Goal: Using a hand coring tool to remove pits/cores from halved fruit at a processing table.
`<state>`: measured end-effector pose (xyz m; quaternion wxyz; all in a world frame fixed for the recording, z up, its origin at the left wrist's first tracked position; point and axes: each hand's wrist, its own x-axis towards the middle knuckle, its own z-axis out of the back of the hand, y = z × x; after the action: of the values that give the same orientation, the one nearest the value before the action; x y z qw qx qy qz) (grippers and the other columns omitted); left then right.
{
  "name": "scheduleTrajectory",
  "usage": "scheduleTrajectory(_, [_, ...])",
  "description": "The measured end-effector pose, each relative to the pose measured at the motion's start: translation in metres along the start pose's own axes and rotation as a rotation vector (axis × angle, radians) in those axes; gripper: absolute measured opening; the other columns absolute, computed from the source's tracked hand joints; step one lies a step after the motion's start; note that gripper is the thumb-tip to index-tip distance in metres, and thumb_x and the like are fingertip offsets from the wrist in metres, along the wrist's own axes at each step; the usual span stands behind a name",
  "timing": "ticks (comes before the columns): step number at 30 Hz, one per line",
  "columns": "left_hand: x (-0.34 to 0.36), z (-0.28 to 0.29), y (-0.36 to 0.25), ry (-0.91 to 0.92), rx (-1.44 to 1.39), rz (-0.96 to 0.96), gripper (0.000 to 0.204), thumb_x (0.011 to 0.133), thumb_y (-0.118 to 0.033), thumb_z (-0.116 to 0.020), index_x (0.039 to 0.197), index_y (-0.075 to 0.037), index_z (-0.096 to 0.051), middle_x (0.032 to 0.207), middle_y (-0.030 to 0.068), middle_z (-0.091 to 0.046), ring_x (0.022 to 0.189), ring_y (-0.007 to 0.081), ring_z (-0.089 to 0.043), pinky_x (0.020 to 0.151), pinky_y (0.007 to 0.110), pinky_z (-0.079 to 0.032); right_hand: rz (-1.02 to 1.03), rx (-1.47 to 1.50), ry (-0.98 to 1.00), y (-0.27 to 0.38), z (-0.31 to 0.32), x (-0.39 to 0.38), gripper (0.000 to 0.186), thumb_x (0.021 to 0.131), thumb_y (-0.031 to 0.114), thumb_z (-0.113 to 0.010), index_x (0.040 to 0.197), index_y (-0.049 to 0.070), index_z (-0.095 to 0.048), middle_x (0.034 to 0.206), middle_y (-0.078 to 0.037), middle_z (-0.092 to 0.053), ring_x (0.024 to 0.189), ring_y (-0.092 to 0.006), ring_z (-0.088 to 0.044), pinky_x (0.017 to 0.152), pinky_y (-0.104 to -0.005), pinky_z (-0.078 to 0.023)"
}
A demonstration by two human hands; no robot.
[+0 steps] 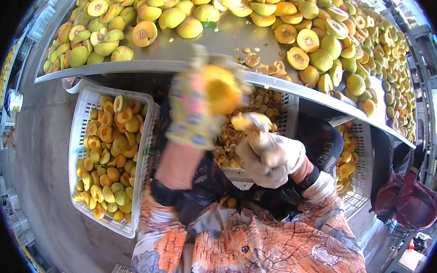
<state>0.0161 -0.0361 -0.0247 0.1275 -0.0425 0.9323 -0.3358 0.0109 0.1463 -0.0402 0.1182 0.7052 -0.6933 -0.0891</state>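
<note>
Left hand (191, 103): motion-blurred, outlines lost. Fruit half (222, 89) against its fingers: smeared. Yellowish shape (250, 121) at fingertips of right hand (269, 158): blurred, kind indeterminate. White crate (290, 113) below fingers: partly hidden.

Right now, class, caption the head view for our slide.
Gloved left hand holds a fruit half beside a metal table heaped with fruit.

Right trouser leg (324, 142): pale capital lettering, printed across dark cloth at the knee.
Left trouser leg (201, 171): similar pale lettering, partly hidden by the forearm.
</note>
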Motion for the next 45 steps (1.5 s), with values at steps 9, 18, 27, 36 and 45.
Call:
scheduleTrajectory(9, [-0.034, 0.222, -0.11, -0.409, 2.041, -0.619, 0.027, 0.09, -0.018, -0.062, 0.109, 0.0, -0.066, 0.102, 0.012, -0.067, 0.093, 0.0257, -0.065, 0.084, 0.035, -0.052, -0.73, -2.561, -0.411, -0.071, 0.095, -0.048, 0.041, 0.083, 0.024, -0.063, 0.12, 0.008, -0.061, 0.093, -0.007, -0.071, 0.093, -0.0269, -0.068, 0.067, -0.0424, -0.053])
scheduleTrajectory(18, [0.059, -0.051, -0.013, 0.153, 1.706, -0.532, 0.016, 0.086, -0.015, -0.064, 0.097, -0.005, -0.069, 0.089, 0.0082, -0.065, 0.078, 0.0237, -0.06, 0.075, 0.034, -0.048, -0.84, -2.287, -0.395, -0.059, 0.071, -0.044, 0.024, 0.081, 0.017, -0.063, 0.102, 0.008, -0.07, 0.097, -0.006, -0.071, 0.09, -0.0253, -0.069, 0.066, -0.0401, -0.055])
scheduleTrajectory(27, [0.143, -0.081, 0.101, 0.441, 1.759, -0.637, 0.04, 0.078, -0.017, -0.068, 0.113, -0.003, -0.055, 0.105, 0.0202, -0.063, 0.096, 0.039, -0.061, 0.081, 0.048, -0.05, -0.327, -2.095, -0.724, -0.032, 0.042, -0.031, 0.034, 0.088, 0.026, -0.054, 0.111, 0.0, -0.051, 0.072, -0.014, -0.066, 0.066, -0.0324, -0.067, 0.057, -0.0435, -0.05])
scheduleTrajectory(36, [0.057, -0.026, 0.007, 0.225, 0.083, -0.115, 0.036, 0.086, -0.011, -0.06, 0.118, 0.003, -0.054, 0.104, 0.0181, -0.063, 0.104, 0.0319, -0.062, 0.085, 0.047, -0.057, 0.326, -1.678, -0.863, -0.007, 0.024, -0.041, 0.028, 0.087, 0.022, -0.06, 0.101, 0.001, -0.048, 0.075, -0.023, -0.06, 0.07, -0.0362, -0.063, 0.064, -0.0436, -0.048])
scheduleTrajectory(45, [-0.016, -0.02, 0.036, -0.111, 0.272, -0.123, 0.06, 0.097, -0.054, -0.043, 0.109, 0.002, -0.06, 0.096, 0.0159, -0.067, 0.083, 0.0237, -0.067, 0.073, 0.034, -0.057, 0.517, -1.311, -0.767, 0.001, -0.005, -0.004, 0.038, 0.09, 0.032, -0.062, 0.101, -0.003, -0.055, 0.077, -0.019, -0.063, 0.069, -0.0318, -0.064, 0.064, -0.0373, -0.049])
